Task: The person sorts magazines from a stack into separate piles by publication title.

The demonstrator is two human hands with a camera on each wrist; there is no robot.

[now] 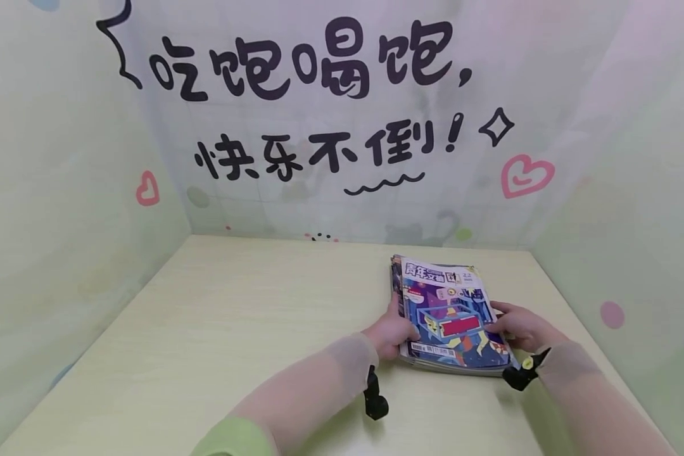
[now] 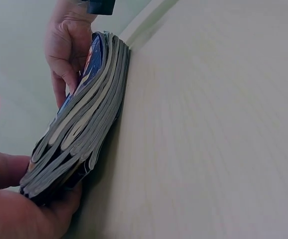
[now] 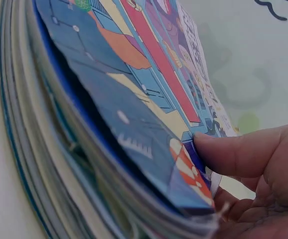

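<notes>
1. A stack of magazines (image 1: pixel 453 297) sits at the right of the pale surface (image 1: pixel 205 329), near its right edge and towards the back right corner.
2. The top cover's masthead reads "青年文摘"; the smaller print is too small to read. A barcode label (image 1: pixel 433 350) lies along the cover's lower left.
3. The left hand (image 1: pixel 392 332) grips the stack's left side, thumb above, fingers curled beneath.
4. The right hand (image 1: pixel 521 326) holds the right side, its thumb pressed on the cover.
5. The back wall (image 1: pixel 319 215) reads "吃饱喝饱,快乐不倒!" in black lettering.
</notes>
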